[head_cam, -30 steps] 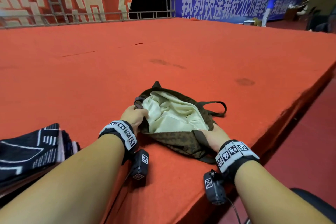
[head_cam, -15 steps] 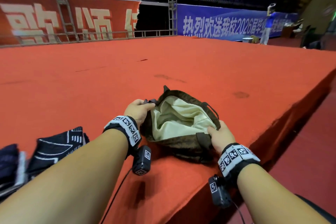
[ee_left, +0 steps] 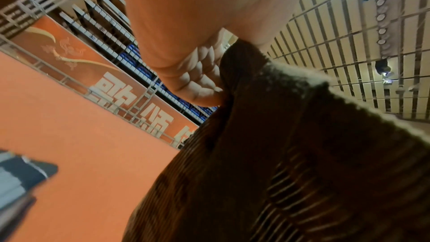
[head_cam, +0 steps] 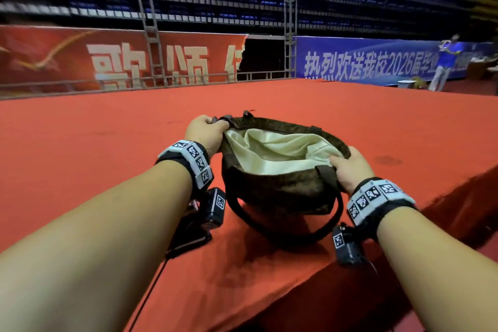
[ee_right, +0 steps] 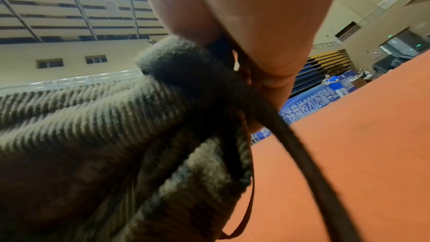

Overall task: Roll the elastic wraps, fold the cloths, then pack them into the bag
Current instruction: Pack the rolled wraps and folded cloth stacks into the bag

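A dark brown corduroy bag [head_cam: 272, 191] with a cream lining [head_cam: 280, 148] hangs lifted off the red stage, its mouth spread wide. My left hand [head_cam: 206, 131] grips the far left rim of the bag [ee_left: 279, 154], fingers curled over the edge. My right hand [head_cam: 350, 167] grips the near right rim of the bag [ee_right: 104, 126] by a strap [ee_right: 300, 146]. A dark strap loop [head_cam: 269, 226] droops below the bag. A black cloth with white lines [ee_left: 21, 178] lies at the far left of the left wrist view. No wraps are in view.
The red carpeted stage [head_cam: 94, 159] stretches ahead, and its edge [head_cam: 436, 197] drops off at my right. Metal truss and banners [head_cam: 161, 62] stand behind it. A person in blue [head_cam: 444, 62] stands far off at the right.
Both hands have raised the bag off the stage and pulled its mouth wider. My head has tilted up, so the dark cloths at the left have left the head view.
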The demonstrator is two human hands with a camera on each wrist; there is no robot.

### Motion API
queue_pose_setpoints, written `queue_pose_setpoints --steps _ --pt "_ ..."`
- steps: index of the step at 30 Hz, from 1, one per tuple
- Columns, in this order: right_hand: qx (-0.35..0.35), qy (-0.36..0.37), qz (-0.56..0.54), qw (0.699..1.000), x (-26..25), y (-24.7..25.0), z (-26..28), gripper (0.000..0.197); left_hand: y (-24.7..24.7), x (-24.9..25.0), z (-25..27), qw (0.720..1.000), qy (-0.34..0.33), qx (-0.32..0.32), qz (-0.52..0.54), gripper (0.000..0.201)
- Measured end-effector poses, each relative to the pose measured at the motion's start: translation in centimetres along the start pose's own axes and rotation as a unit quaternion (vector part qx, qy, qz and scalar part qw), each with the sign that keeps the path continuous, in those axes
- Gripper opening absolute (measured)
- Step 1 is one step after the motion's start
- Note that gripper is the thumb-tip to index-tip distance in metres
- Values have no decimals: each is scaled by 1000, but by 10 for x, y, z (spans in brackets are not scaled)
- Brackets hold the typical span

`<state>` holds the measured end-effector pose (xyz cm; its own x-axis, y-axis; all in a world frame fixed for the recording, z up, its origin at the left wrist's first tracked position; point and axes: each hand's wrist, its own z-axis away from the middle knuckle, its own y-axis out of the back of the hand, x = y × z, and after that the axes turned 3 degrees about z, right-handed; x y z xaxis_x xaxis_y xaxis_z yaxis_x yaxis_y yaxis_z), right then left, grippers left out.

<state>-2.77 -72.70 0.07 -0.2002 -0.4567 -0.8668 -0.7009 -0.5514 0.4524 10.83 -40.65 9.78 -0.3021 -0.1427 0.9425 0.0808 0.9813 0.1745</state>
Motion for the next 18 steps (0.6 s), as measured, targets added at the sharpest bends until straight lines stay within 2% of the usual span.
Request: queue_pose_setpoints --steps 7,11,14,18 --pt "-81 55 -64 993 -127 -35 73 33 130 57 49 997 1 77 18 19" --pt "-124 82 -106 983 -187 -63 113 27 206 78 84 990 -21 138 -18 16" --pt "-106 111 -123 980 -223 -81 132 38 246 89 110 986 -18 168 -6 22" --pt "-92 155 -107 978 -266 -87 157 25 278 86 121 984 -24 173 36 21"
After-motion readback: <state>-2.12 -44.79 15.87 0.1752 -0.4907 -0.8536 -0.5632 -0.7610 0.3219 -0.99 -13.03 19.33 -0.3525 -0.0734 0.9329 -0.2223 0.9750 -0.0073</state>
